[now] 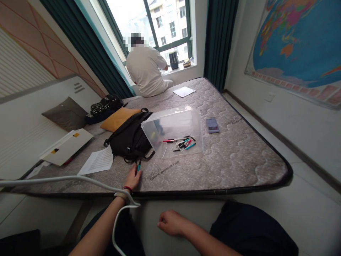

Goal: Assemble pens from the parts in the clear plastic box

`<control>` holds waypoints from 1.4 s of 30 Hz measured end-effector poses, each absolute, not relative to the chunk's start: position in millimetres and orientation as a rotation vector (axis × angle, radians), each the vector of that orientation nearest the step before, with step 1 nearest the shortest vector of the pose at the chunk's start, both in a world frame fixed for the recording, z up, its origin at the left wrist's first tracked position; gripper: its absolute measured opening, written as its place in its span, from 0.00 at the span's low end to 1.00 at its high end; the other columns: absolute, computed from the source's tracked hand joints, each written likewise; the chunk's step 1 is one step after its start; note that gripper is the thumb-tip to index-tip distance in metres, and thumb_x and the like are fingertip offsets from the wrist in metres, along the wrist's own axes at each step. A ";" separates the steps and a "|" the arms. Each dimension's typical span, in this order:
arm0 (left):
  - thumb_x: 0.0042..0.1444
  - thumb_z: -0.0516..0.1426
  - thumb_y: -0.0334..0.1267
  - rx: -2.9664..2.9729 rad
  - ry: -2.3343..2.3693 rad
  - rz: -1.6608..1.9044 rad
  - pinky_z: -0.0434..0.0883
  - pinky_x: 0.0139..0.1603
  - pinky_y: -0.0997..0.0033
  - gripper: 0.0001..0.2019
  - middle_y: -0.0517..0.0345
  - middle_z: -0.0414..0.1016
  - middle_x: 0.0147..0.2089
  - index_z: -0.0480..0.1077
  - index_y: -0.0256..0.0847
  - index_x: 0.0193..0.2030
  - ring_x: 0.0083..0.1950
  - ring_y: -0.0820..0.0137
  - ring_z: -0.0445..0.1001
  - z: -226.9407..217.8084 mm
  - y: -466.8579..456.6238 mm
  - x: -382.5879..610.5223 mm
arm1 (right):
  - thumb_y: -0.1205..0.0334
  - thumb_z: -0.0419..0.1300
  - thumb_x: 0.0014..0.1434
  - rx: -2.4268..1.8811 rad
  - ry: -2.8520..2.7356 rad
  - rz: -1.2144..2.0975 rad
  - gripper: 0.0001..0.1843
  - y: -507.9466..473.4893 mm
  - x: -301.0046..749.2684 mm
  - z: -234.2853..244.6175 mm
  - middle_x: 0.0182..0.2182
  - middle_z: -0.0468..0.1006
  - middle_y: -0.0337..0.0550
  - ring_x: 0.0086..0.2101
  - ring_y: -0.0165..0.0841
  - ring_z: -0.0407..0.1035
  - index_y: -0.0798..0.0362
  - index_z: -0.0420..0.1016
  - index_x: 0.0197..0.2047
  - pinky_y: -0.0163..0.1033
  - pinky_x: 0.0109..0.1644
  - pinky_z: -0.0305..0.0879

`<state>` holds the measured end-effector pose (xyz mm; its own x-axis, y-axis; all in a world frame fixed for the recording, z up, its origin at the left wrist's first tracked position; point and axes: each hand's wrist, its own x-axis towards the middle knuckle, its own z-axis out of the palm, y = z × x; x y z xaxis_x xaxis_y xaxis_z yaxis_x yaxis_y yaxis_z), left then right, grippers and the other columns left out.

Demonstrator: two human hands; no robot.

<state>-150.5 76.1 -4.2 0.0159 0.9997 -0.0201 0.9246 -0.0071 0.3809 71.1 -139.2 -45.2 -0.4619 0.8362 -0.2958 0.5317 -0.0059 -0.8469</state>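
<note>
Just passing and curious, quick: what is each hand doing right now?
Left hand: closed on a teal pen, resting on the mattress.
Right hand: loosely curled, holding nothing.

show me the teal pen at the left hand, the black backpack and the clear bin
teal pen [139, 165]: head view, on the middle of its barrel
black backpack [129, 138]: head view, on the middle of its body
clear bin [176, 122]: head view, on its bare side wall

Quilted cloth mattress [226, 156]; clear glossy plastic box [173, 124]
</note>
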 end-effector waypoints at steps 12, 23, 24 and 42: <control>0.65 0.44 0.35 2.501 1.958 0.093 0.57 0.68 0.51 0.25 0.51 0.51 0.73 0.59 0.39 0.68 0.72 0.56 0.52 -14.1 59.5 -129.8 | 0.51 0.56 0.59 -1.401 -2.060 1.463 0.19 -142.0 71.5 -33.2 0.38 0.84 0.50 0.39 0.43 0.78 0.50 0.82 0.45 0.39 0.38 0.67; 0.64 0.48 0.34 2.721 1.038 0.138 0.65 0.62 0.60 0.17 0.50 0.74 0.54 0.72 0.47 0.55 0.58 0.62 0.69 60.7 40.6 -19.1 | 0.53 0.55 0.61 -1.295 -1.967 1.418 0.16 -135.5 71.4 -28.7 0.36 0.84 0.44 0.35 0.37 0.76 0.49 0.81 0.44 0.34 0.33 0.62; 0.64 0.48 0.33 2.736 0.986 0.151 0.67 0.60 0.62 0.17 0.51 0.75 0.51 0.72 0.46 0.54 0.56 0.63 0.71 64.5 48.6 -3.1 | 0.54 0.55 0.61 -1.282 -1.952 1.407 0.16 -134.9 71.7 -27.8 0.36 0.84 0.44 0.35 0.37 0.76 0.49 0.81 0.44 0.33 0.33 0.62; 0.57 0.54 0.29 2.683 1.529 -0.221 0.69 0.51 0.65 0.16 0.46 0.73 0.52 0.74 0.42 0.52 0.51 0.61 0.73 49.2 176.7 94.3 | 0.55 0.51 0.66 -1.245 -1.235 1.210 0.16 -67.2 175.1 29.5 0.29 0.79 0.40 0.32 0.31 0.72 0.54 0.75 0.34 0.33 0.37 0.63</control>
<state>94.3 176.7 49.2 0.5022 0.8523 -0.1459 0.8588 -0.5114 -0.0315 175.1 -67.2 29.5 -0.0083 0.9998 -0.0170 0.0375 -0.0166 -0.9992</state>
